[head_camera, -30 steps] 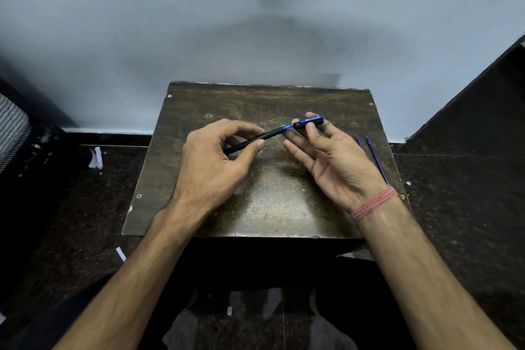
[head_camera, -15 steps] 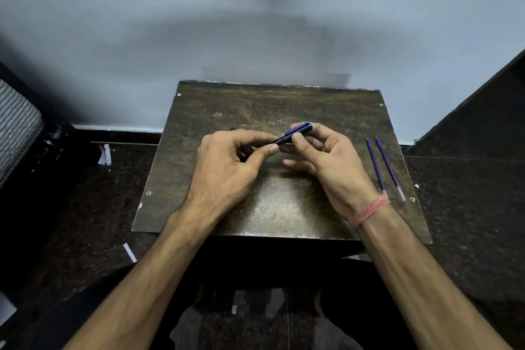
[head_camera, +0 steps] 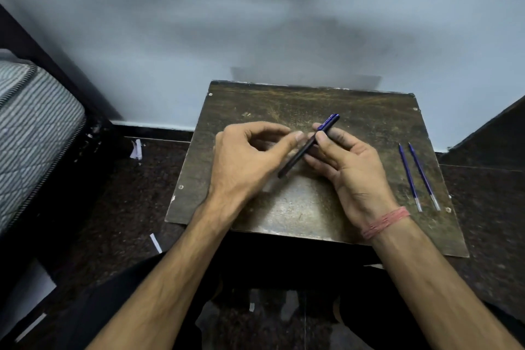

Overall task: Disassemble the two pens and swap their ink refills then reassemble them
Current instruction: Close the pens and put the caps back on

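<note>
A pen (head_camera: pixel 308 146) with a black barrel and a blue upper end is held slantwise over the middle of the small worn table (head_camera: pixel 312 102). My right hand (head_camera: pixel 349 167) grips it near the blue end between thumb and fingers. My left hand (head_camera: pixel 247 159) is curled just left of the barrel, thumb and forefinger tips close together; whether it touches the pen is unclear. Two thin blue ink refills (head_camera: pixel 409 176) (head_camera: pixel 424 176) lie side by side on the table's right part, apart from both hands.
A striped mattress (head_camera: pixel 34 128) on a dark frame stands at the left. Dark furniture (head_camera: pixel 497 128) rises at the right. Paper scraps (head_camera: pixel 136 149) lie on the dark floor. The wall is right behind the table.
The blue end and black barrel have come together into one piece. The pen has swung from nearly level to a steep diagonal. My left fingers have slid off the barrel.
</note>
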